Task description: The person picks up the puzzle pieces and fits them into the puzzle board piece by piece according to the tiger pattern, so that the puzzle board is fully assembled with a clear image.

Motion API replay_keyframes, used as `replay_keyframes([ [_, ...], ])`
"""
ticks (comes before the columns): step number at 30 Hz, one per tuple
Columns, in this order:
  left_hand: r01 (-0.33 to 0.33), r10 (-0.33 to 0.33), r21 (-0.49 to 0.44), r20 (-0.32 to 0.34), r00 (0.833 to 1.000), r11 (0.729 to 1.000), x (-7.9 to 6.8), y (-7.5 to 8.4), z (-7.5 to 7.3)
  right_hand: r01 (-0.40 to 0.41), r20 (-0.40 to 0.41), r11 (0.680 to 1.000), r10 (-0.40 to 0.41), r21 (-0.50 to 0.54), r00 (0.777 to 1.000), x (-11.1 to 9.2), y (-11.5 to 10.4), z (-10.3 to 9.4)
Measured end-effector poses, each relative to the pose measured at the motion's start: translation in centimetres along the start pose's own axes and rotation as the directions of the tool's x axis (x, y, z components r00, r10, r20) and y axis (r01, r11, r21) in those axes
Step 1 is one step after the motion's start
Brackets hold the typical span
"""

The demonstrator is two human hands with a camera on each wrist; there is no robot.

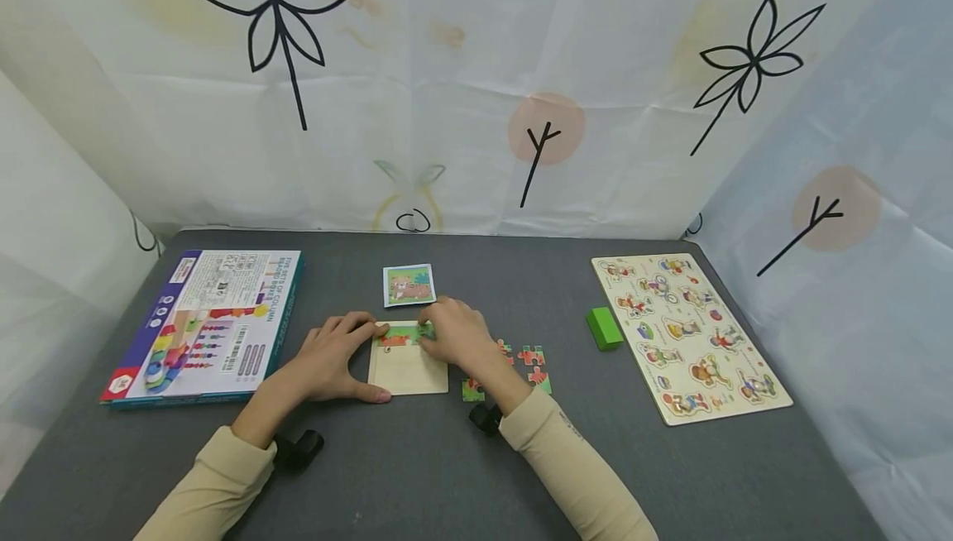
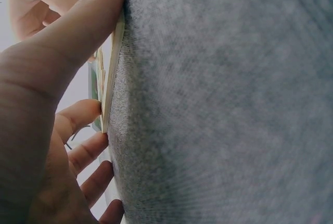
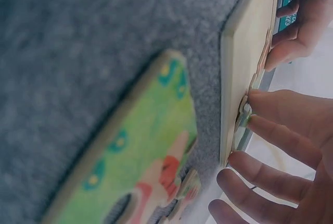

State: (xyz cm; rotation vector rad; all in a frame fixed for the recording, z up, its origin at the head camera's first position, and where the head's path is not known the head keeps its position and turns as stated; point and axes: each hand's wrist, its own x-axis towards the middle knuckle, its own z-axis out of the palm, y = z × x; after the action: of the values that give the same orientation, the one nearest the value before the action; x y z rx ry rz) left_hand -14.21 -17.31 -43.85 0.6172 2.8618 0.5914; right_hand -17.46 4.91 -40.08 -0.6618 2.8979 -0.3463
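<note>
A small wooden puzzle tray (image 1: 408,371) lies on the table. A row of joined picture pieces (image 1: 395,340) fills the upper part of it. My left hand (image 1: 333,359) is spread along the tray's left side, thumb at the lower left corner and index fingertip near the upper left pieces. At the tray's upper right corner, my right hand (image 1: 457,332) pinches a green puzzle piece (image 3: 241,122) between thumb and index finger, low against the tray. Loose puzzle pieces (image 1: 531,356) lie right of the tray, partly hidden by the right wrist.
A picture card (image 1: 409,285) lies just beyond the tray. On the left is a large flat box (image 1: 216,326). A green block (image 1: 605,329) sits beside a wooden picture board (image 1: 688,334) on the right. White cloth with drawn plants (image 1: 462,111) hangs behind the grey table (image 1: 417,475).
</note>
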Motion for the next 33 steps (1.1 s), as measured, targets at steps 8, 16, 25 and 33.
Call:
replay_keyframes([
  [8, -0.004, 0.004, -0.002, -0.009, 1.0, 1.0, -0.16, -0.03, -0.02, -0.012, 0.002, 1.0, 0.012, -0.002, 1.0, -0.02, -0.13, 0.17],
  [16, -0.004, 0.004, -0.004, -0.008, 1.0, 1.0, -0.18, -0.07, 0.05, -0.015, 0.009, 1.0, 0.015, -0.002, 1.0, -0.04, -0.07, 0.12],
  [25, -0.004, 0.004, -0.002, -0.006, 1.0, 1.0, -0.12, -0.03, -0.02, 0.008, -0.012, 1.0, -0.008, -0.007, 1.0, -0.31, -0.06, -0.09],
  [33, -0.005, 0.005, -0.008, -0.007, 1.0, 1.0, -0.12, -0.03, -0.01, -0.009, 0.006, 1.0, 0.009, -0.007, 1.0, -0.16, -0.07, 0.19],
])
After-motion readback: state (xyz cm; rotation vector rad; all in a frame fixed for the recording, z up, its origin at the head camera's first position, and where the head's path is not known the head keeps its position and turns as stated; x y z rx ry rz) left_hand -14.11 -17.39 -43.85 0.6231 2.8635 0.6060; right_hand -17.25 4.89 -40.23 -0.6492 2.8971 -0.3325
